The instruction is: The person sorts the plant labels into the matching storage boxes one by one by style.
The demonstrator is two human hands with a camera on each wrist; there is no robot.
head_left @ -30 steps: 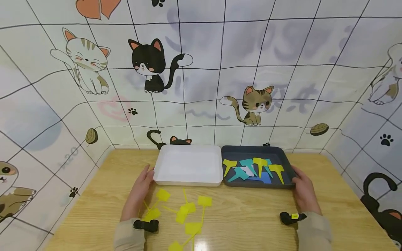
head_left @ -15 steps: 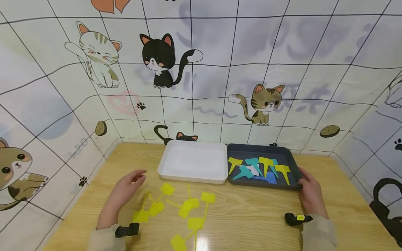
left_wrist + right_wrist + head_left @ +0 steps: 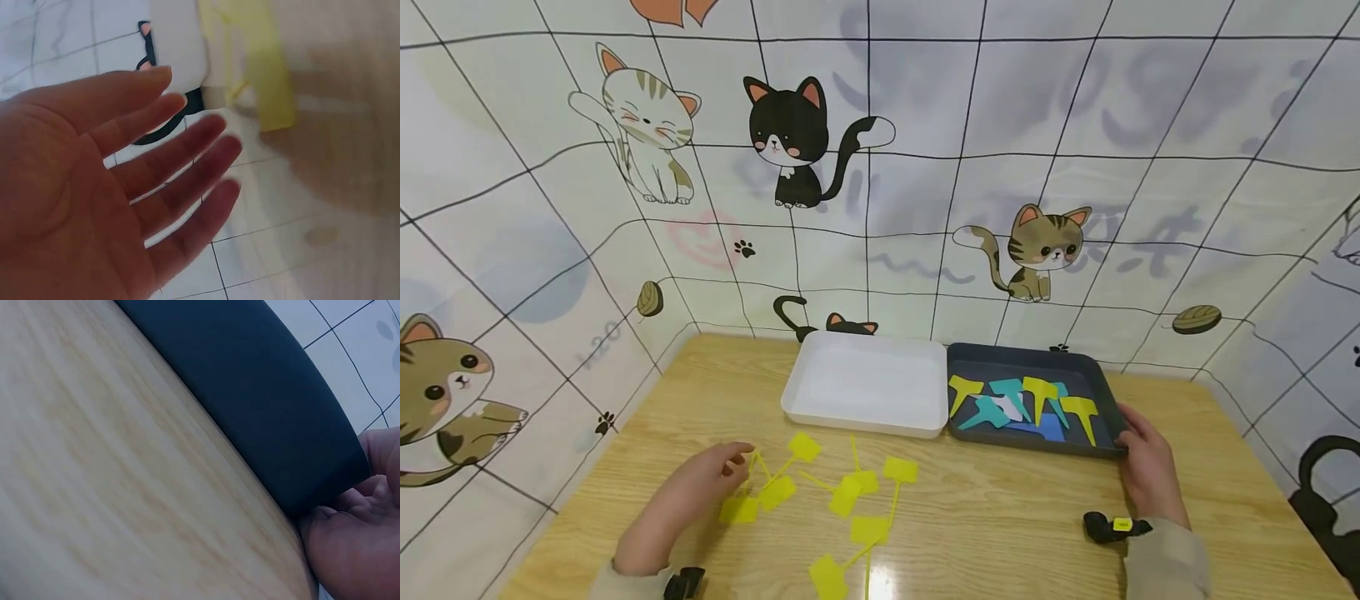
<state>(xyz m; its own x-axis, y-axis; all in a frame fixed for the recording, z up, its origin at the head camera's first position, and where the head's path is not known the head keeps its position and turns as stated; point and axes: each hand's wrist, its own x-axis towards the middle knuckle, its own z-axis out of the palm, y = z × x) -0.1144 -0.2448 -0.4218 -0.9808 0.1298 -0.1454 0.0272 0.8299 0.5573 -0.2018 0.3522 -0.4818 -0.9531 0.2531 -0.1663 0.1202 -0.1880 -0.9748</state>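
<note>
My left hand [image 3: 700, 483] hovers over the left group of yellow plant labels [image 3: 777, 493], fingers loosely bent and slightly spread. Nothing lies in its palm in the left wrist view, where a blurred yellow label [image 3: 269, 69] shows beyond the fingertips. At the front right corner of the dark grey tray [image 3: 1037, 444], my right hand [image 3: 1152, 467] has its thumb and fingers around the corner. The right wrist view has this right hand [image 3: 359, 544] close against the tray wall [image 3: 262, 400]. T-shaped labels in yellow [image 3: 1040, 390], teal [image 3: 985, 412] and blue [image 3: 1051, 427] lie in that tray.
A white tray [image 3: 865, 383] stands left of the dark one, their sides touching. More yellow labels with long stems [image 3: 870, 528] are scattered over the wooden table [image 3: 1000, 533]. A cat-print cloth wall [image 3: 910, 208] rises behind and at both sides.
My left hand has left the white tray's side and moved left and nearer, down to the yellow labels. The right hand stays at the dark tray's corner. The head view has shifted slightly.
</note>
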